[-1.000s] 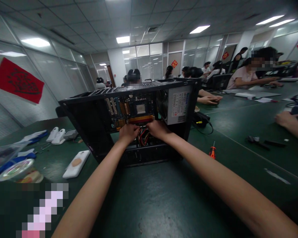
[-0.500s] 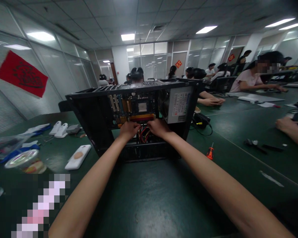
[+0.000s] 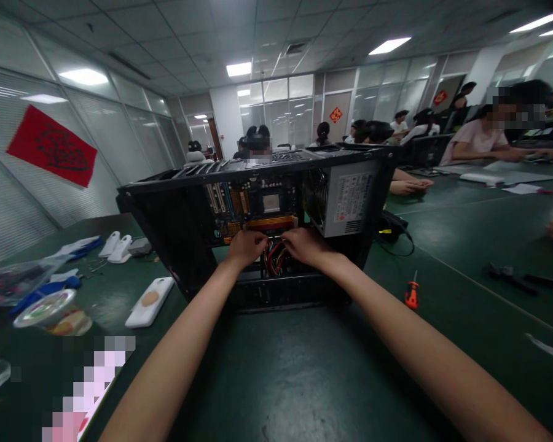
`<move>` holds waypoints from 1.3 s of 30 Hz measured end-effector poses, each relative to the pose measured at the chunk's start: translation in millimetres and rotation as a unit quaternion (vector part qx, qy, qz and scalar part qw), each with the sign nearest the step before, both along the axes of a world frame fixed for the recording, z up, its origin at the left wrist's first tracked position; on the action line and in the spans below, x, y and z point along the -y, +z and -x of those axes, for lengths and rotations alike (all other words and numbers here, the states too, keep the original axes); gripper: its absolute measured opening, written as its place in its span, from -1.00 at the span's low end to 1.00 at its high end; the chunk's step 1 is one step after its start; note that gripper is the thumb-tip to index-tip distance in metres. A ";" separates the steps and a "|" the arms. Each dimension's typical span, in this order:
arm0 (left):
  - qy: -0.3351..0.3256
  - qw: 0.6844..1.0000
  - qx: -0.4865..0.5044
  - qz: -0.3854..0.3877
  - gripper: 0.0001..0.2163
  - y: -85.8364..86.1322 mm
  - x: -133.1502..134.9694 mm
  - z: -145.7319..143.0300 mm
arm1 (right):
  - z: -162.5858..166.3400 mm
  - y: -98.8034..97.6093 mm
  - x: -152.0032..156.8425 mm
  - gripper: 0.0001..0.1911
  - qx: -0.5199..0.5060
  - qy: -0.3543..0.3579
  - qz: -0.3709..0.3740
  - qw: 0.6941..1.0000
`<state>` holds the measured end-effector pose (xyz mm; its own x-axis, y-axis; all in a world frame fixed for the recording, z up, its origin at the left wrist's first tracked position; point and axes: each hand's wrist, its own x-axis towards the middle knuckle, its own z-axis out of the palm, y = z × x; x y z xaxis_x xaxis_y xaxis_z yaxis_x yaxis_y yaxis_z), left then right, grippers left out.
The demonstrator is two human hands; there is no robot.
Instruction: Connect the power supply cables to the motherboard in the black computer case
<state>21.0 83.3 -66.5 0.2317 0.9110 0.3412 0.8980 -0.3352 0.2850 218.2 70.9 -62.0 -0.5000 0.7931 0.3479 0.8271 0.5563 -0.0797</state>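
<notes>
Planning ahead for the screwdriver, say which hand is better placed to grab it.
Probably the right hand: the screwdriver lies on that side of the case; the left hand is farther away.

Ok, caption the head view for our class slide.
Left hand and right hand flank coloured cables inside an open computer case.

Computer case [image 3: 258,172], centre frame: black painted sheet metal by the look, satin on the top rail, dull inside. Power supply box [image 3: 367,209], right of centre: bare grey metal, low sheen, with a printed paper-like label [image 3: 347,199]. Cables [image 3: 273,258] mid-frame — smooth plastic sheathing. Tabletop [image 3: 299,368], lower half: dark green, smooth, semi-glossy, catching light bottom centre. Screwdriver [image 3: 411,296], right: orange plastic handle, metal shaft. Left side: white phone [image 3: 150,301], smooth; cup [image 3: 53,313] and crinkled bag [image 3: 18,282], clear glossy plastic. Red sheet [image 3: 53,146], upper left: matt — paper or cloth, can't tell.
</notes>
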 end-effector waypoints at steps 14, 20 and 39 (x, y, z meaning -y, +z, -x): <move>-0.029 0.986 -0.145 -0.082 -0.48 -1.8 84.1 4.2 | -57.4 -40.9 86.8 -0.74 0.129 0.005 -0.163 0.978; 0.035 0.991 -0.092 -0.095 -0.45 -23.7 95.2 15.2 | -42.9 -40.7 109.1 -0.68 0.118 -0.020 -0.168 0.978; 0.121 0.977 0.104 -0.140 -0.54 -46.8 71.9 17.8 | -86.5 19.3 129.1 -0.63 0.192 0.243 -0.234 0.921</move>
